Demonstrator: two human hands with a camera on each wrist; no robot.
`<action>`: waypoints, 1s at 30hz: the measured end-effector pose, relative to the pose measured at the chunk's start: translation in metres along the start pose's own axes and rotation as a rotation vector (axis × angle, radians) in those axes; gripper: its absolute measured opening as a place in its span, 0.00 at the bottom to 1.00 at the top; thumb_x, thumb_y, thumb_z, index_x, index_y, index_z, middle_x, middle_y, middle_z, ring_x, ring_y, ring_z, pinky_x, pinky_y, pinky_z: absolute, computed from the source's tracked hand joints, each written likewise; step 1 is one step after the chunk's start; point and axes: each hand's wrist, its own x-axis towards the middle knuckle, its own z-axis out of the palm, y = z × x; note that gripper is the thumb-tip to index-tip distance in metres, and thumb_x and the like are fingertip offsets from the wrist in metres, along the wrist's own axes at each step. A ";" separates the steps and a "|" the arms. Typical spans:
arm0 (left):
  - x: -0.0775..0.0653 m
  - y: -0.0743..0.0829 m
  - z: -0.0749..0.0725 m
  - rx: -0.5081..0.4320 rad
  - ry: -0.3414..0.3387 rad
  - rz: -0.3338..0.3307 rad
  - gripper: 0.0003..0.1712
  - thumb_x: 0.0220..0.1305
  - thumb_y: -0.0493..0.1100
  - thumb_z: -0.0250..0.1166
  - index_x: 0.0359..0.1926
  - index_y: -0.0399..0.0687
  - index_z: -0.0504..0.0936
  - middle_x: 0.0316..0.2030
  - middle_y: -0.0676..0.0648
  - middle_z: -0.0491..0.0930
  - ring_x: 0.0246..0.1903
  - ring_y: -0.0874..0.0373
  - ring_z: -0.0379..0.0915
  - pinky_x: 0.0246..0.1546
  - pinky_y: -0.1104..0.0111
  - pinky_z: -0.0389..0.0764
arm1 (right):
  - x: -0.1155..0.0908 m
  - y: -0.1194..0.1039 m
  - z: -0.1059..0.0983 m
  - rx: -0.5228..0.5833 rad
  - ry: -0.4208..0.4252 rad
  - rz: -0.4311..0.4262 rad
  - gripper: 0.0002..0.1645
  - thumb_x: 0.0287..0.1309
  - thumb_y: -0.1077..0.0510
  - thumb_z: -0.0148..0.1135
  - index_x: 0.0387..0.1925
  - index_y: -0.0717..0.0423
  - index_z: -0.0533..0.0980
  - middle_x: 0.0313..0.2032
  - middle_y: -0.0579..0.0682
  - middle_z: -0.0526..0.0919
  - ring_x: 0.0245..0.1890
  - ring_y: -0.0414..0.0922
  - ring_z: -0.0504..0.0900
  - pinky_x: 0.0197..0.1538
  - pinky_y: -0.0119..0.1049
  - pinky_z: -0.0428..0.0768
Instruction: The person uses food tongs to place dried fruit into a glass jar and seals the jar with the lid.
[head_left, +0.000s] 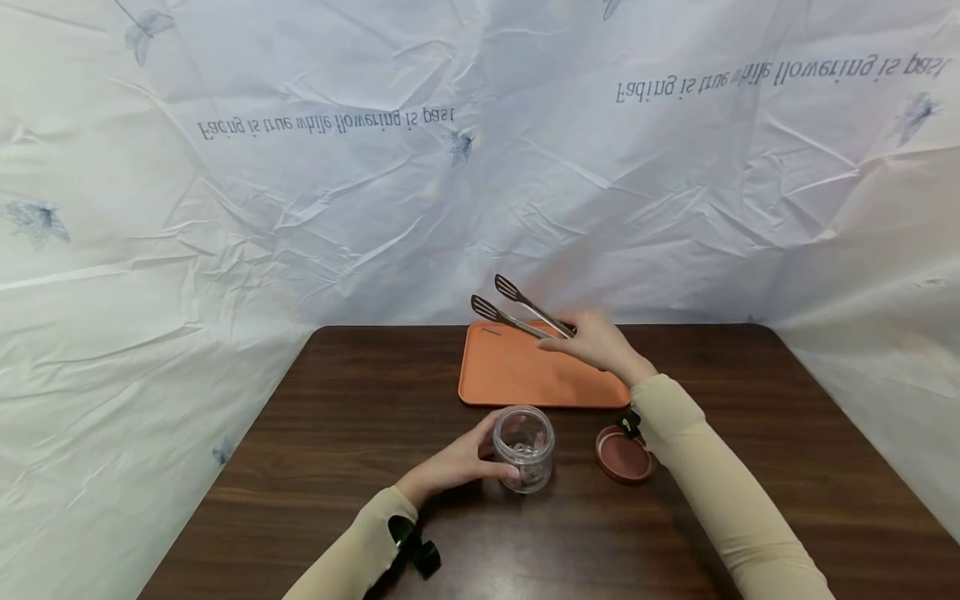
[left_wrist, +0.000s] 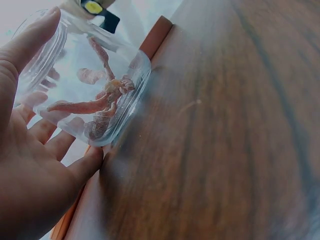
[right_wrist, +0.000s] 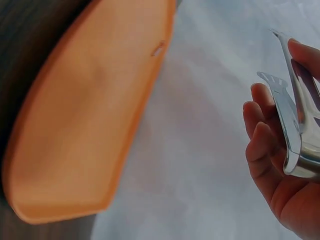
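Observation:
A clear, lidless jar [head_left: 537, 473] stands on the table in front of me. My left hand [head_left: 459, 460] grips it from the left side, thumb at the front. Through its wall, the left wrist view shows several wrinkled, pinkish-brown strips [left_wrist: 85, 106] lying at the bottom. Above the far part of an orange tray [head_left: 536, 379], my right hand [head_left: 597, 343] holds metal tongs [head_left: 525, 320]. Their slotted tips point up and left, spread apart with nothing between them. In the right wrist view, the fingers wrap around the bent end of the tongs.
A reddish-brown round lid [head_left: 625, 457] lies inside up, right of the jar and below my right wrist. A small dark mark [head_left: 491, 331] shows near the tray's far left corner; I cannot tell what it is. White printed sheeting [head_left: 375, 208] hangs behind the dark wooden table [head_left: 337, 417].

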 end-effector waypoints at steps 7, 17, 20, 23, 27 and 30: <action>-0.001 0.001 0.001 -0.014 -0.004 -0.004 0.50 0.62 0.48 0.74 0.77 0.66 0.54 0.71 0.50 0.63 0.66 0.55 0.68 0.61 0.64 0.72 | 0.012 0.017 0.021 -0.081 -0.065 0.119 0.51 0.54 0.21 0.61 0.70 0.46 0.72 0.21 0.61 0.80 0.11 0.40 0.61 0.18 0.39 0.68; -0.001 0.002 0.000 -0.017 0.000 -0.012 0.49 0.62 0.48 0.74 0.77 0.69 0.55 0.71 0.51 0.62 0.66 0.56 0.68 0.61 0.64 0.72 | 0.034 0.018 0.040 -0.035 -0.136 0.169 0.29 0.61 0.33 0.66 0.55 0.46 0.82 0.10 0.43 0.60 0.10 0.41 0.55 0.16 0.36 0.60; -0.002 0.003 0.000 -0.016 0.001 -0.010 0.49 0.62 0.49 0.74 0.77 0.69 0.55 0.71 0.51 0.62 0.66 0.56 0.67 0.62 0.63 0.71 | 0.040 0.017 0.045 -0.049 -0.156 0.189 0.25 0.62 0.35 0.66 0.48 0.49 0.84 0.12 0.45 0.65 0.12 0.41 0.60 0.18 0.37 0.62; -0.003 0.004 0.000 -0.010 0.002 -0.006 0.49 0.63 0.49 0.74 0.77 0.68 0.54 0.72 0.51 0.62 0.67 0.55 0.66 0.62 0.63 0.71 | 0.045 0.018 0.049 -0.075 -0.170 0.196 0.22 0.64 0.38 0.65 0.43 0.52 0.85 0.16 0.52 0.74 0.14 0.42 0.65 0.21 0.38 0.66; -0.004 0.006 0.000 -0.005 0.001 -0.006 0.49 0.63 0.49 0.73 0.77 0.67 0.54 0.72 0.50 0.61 0.67 0.55 0.66 0.63 0.63 0.70 | 0.049 0.021 0.053 -0.100 -0.188 0.211 0.20 0.66 0.42 0.64 0.41 0.54 0.85 0.24 0.58 0.83 0.17 0.47 0.72 0.22 0.39 0.70; -0.004 0.009 0.001 -0.002 -0.002 -0.010 0.49 0.63 0.49 0.73 0.77 0.67 0.54 0.72 0.50 0.61 0.68 0.55 0.66 0.63 0.63 0.70 | 0.050 0.021 0.054 -0.096 -0.201 0.235 0.20 0.66 0.42 0.65 0.38 0.56 0.86 0.26 0.56 0.85 0.22 0.51 0.77 0.23 0.40 0.71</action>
